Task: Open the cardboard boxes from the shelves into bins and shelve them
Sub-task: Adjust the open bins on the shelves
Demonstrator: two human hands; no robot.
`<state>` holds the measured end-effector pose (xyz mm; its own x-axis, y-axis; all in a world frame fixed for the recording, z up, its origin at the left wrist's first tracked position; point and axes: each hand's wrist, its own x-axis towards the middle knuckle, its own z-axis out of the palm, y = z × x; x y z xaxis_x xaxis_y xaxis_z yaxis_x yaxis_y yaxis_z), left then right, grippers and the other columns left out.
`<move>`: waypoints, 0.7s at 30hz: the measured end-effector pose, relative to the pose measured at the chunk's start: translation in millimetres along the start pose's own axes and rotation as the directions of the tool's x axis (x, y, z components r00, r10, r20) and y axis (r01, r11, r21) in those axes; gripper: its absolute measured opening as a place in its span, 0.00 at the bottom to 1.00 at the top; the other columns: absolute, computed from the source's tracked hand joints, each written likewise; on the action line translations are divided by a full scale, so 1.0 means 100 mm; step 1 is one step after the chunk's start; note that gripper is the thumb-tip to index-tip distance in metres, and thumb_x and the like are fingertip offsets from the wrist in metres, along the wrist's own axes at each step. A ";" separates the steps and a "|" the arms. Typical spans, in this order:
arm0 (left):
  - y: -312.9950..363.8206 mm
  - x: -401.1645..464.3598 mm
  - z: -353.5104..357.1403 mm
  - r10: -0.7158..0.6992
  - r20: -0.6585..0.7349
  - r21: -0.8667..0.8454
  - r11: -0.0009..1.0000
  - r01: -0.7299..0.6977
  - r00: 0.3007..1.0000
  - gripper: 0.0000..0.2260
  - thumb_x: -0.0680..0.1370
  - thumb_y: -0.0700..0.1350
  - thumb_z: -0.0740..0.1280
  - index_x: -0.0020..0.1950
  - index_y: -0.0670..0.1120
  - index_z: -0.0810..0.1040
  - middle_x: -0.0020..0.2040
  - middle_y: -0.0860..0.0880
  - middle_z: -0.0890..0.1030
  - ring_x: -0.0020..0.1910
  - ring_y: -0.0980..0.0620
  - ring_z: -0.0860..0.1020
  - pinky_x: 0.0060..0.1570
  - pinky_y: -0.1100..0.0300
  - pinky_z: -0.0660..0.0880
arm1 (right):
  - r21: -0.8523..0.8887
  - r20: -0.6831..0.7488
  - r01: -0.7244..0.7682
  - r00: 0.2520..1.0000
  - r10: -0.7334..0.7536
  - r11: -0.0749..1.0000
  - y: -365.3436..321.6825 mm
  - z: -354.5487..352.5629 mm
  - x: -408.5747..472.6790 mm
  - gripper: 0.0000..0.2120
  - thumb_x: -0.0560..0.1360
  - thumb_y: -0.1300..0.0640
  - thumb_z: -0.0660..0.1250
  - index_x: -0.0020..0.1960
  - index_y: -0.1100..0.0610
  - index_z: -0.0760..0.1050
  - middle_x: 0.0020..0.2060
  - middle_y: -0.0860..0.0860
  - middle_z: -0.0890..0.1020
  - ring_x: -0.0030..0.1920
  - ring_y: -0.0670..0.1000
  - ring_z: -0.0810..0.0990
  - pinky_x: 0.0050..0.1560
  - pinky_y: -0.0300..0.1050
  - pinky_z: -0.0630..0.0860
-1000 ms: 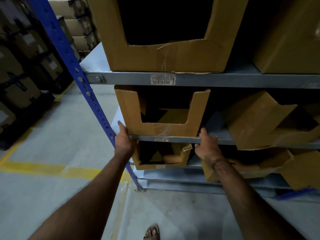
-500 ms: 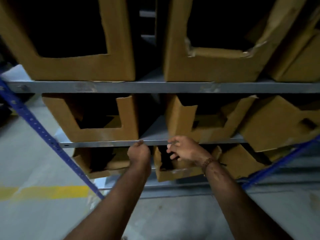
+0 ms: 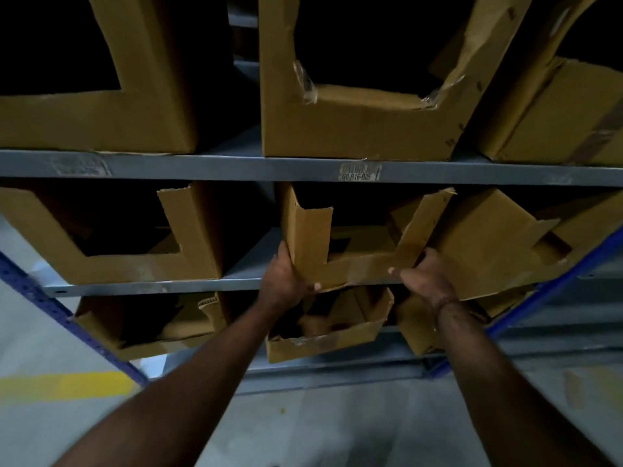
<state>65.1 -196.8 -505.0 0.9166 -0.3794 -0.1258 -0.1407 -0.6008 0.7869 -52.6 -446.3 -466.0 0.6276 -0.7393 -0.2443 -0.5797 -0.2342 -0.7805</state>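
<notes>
Gripped at both lower front corners by the left hand point(image 3: 286, 278) and right hand point(image 3: 425, 276), the cut-open cardboard bin point(image 3: 354, 261) is judged light and floppy; support underneath is advised.

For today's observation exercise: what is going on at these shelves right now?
A person is handling a cut-open cardboard bin on the middle shelf. The left hand grips its lower left corner and the right hand grips its lower right front edge. The bin sits tilted, between other cardboard bins.
</notes>
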 end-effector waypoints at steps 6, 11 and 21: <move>-0.30 0.28 -0.10 0.003 0.173 -0.056 0.998 0.007 0.985 0.43 0.70 0.58 0.80 0.80 0.54 0.63 0.69 0.49 0.78 0.66 0.46 0.78 0.63 0.48 0.78 | -0.077 0.024 0.089 0.996 -0.088 0.993 0.15 0.13 0.33 0.33 0.70 0.56 0.83 0.70 0.54 0.72 0.67 0.54 0.81 0.69 0.60 0.79 0.71 0.58 0.75; -0.48 0.45 -0.19 -0.056 0.163 -0.119 0.990 0.076 0.985 0.52 0.58 0.67 0.81 0.78 0.58 0.65 0.70 0.52 0.77 0.68 0.48 0.77 0.68 0.42 0.76 | -0.107 0.019 0.183 0.983 -0.183 0.977 0.19 0.21 0.46 0.36 0.67 0.52 0.85 0.68 0.57 0.71 0.66 0.56 0.79 0.67 0.59 0.79 0.65 0.56 0.77; -0.50 0.50 0.00 -0.023 0.103 0.004 1.000 0.023 0.994 0.49 0.55 0.70 0.80 0.72 0.53 0.72 0.64 0.50 0.80 0.63 0.48 0.80 0.62 0.44 0.80 | -0.350 0.150 0.334 0.942 -0.300 0.875 0.41 0.05 0.68 0.33 0.73 0.44 0.80 0.65 0.66 0.75 0.64 0.63 0.75 0.65 0.64 0.75 0.63 0.55 0.74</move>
<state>118.0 -185.9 -551.1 0.8764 -0.4358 -0.2051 -0.1216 -0.6123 0.7812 -31.2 -503.5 -517.5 0.8431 -0.5313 -0.0829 -0.4794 -0.6728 -0.5634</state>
